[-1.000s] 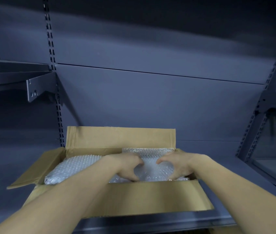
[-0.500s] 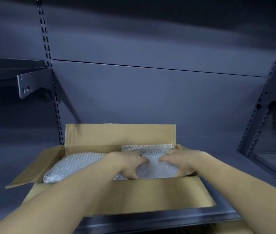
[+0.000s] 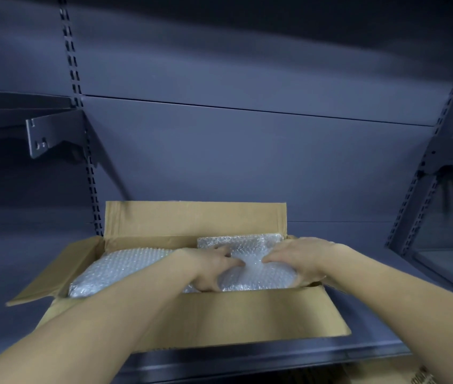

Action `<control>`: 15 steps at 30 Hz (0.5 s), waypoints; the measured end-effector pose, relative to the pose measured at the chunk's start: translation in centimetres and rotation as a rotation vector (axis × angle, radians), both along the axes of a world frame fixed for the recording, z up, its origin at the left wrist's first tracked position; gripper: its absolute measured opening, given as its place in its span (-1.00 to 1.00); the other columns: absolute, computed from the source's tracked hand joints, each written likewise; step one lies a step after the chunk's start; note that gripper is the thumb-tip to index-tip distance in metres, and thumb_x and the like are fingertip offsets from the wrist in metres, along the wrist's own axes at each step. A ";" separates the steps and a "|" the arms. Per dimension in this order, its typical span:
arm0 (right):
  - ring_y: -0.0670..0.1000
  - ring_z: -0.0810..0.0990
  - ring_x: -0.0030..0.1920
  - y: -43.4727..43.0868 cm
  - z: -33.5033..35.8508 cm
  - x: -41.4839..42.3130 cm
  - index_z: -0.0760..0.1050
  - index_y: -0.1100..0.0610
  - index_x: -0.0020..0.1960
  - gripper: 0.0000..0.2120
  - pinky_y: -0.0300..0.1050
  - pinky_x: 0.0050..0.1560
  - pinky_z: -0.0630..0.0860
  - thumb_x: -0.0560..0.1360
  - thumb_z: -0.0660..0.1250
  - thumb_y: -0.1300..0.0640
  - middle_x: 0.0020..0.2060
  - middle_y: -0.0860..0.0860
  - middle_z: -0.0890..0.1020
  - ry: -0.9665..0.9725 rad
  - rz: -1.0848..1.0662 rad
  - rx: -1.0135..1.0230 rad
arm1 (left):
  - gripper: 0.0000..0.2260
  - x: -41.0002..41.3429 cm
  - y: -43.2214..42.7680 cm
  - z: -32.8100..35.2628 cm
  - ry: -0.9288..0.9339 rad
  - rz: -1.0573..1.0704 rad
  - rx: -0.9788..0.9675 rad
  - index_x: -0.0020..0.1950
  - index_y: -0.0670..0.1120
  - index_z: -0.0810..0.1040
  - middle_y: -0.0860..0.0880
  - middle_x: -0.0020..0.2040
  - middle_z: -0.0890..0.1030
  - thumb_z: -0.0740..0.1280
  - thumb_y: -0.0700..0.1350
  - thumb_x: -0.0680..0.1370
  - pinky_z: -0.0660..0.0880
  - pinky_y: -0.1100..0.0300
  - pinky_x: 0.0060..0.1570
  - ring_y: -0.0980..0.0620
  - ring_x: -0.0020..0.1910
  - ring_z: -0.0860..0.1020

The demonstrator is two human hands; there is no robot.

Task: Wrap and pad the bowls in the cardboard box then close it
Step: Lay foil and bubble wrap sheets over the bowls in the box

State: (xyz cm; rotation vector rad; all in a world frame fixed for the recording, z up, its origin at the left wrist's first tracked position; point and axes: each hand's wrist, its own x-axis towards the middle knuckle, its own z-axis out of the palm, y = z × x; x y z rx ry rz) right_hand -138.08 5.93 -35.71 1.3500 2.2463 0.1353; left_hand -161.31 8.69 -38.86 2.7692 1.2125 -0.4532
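Handling: the bubble-wrapped bundle [image 3: 258,275] probably hides a breakable bowl; its skin is soft and slippery, so cupping both sides suits it.
Box: the cardboard box [image 3: 233,314] sits on a dark shelf [image 3: 247,358], its near flap folded outward.
Grip, left: the left hand [image 3: 208,270] curls round the bundle's left side.
Grip, right: the right hand [image 3: 300,259] clasps its right side.
Look: cloudy, dimpled and rounded, in the box's right half.
Neighbour: a second bundle [image 3: 114,270] fills the left half.
Beyond: the far flap [image 3: 192,217] stands upright.

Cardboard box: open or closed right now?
The cardboard box is open: its far flap stands upright, left flap and near flap splay outward, and the bubble-wrapped bundle gripped by the left hand and right hand shows inside.
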 end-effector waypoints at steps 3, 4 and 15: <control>0.09 0.15 0.50 0.2 -1.2 -0.9 -0.03 -0.10 0.57 -0.25 0.09 0.45 0.18 0.54 0.31 0.17 0.47 0.05 0.25 -0.123 0.034 0.060 | -0.22 -0.1 0.0 0.2 0.067 0.003 0.003 0.59 0.19 -0.11 0.01 0.56 0.06 0.35 0.01 0.56 0.41 -0.04 0.31 -0.12 0.50 0.22; 0.12 0.17 0.49 0.3 -1.7 -1.0 -0.07 -0.08 0.58 -0.19 0.10 0.45 0.18 0.51 0.31 0.26 0.45 0.08 0.24 -0.146 0.030 0.068 | -0.22 0.1 -0.1 0.1 0.086 -0.012 0.031 0.59 0.17 -0.13 -0.02 0.55 0.07 0.35 -0.04 0.57 0.43 -0.04 0.28 -0.12 0.51 0.19; 0.12 0.04 0.54 0.3 -1.6 -1.0 -0.14 -0.03 0.59 -0.15 0.15 0.50 0.08 0.52 0.31 0.30 0.54 0.09 0.10 -0.242 0.031 0.090 | -0.21 0.1 0.4 -1.0 0.127 -0.073 0.087 0.60 0.10 -0.13 -0.13 0.50 0.13 0.33 -0.15 0.57 0.44 -0.12 0.28 -0.15 0.51 0.09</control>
